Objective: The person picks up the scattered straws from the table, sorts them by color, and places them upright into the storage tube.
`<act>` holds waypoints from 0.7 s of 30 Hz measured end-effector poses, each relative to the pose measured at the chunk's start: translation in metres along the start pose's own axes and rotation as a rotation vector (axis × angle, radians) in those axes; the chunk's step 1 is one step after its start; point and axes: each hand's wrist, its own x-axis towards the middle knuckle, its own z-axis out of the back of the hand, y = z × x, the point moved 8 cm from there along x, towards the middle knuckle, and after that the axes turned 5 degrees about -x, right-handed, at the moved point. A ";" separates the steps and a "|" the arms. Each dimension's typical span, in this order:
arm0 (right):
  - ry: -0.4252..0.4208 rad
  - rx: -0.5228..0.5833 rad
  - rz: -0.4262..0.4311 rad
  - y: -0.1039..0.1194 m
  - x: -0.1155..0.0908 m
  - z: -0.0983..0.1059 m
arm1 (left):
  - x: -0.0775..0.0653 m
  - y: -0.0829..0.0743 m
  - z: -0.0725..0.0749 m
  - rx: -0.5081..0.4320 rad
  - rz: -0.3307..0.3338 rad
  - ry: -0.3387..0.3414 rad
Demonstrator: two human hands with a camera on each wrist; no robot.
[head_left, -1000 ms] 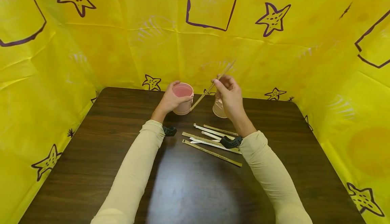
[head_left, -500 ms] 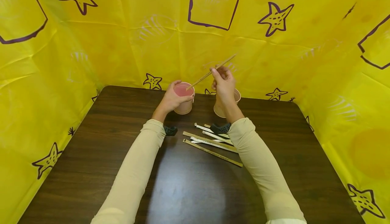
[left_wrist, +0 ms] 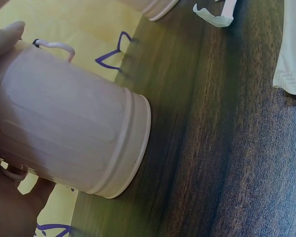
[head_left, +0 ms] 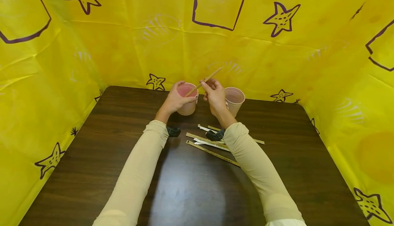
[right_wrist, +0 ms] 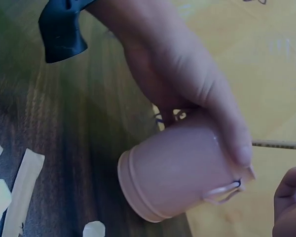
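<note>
My left hand grips a small pale pink bucket, with the thumb across its front near the rim. In the left wrist view the ribbed bucket shows its base and looped side handles. My right hand pinches a tan paper-wrapped straw between thumb and fingertips. The straw slants down to the left, its lower end inside the bucket's mouth. From the right wrist view, the left hand wraps the bucket's rim, while the straw meets it from the side.
A second pink bucket stands just right of my right hand. Several tan and white paper-wrapped straws lie on the dark wood table, partly under my right forearm. A yellow patterned cloth hangs close behind the table.
My right hand has moved left and lowered the straw from beside the bucket into its mouth, uncovering the second bucket. The left hand keeps its grip.
</note>
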 end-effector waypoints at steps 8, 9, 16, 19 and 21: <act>0.019 -0.142 -0.058 -0.009 -0.005 0.006 | 0.000 -0.001 0.000 0.020 0.008 -0.006; 0.021 -0.169 -0.069 -0.010 -0.007 0.008 | 0.000 0.000 0.000 0.022 0.010 -0.006; 0.027 -0.270 -0.110 -0.015 -0.022 0.022 | 0.000 0.001 -0.002 0.017 0.010 0.001; 0.044 -0.321 -0.101 -0.013 -0.031 0.029 | 0.000 0.002 -0.001 0.019 0.013 0.002; 0.068 -0.378 -0.088 -0.012 -0.037 0.034 | 0.000 0.002 -0.001 0.022 0.016 0.002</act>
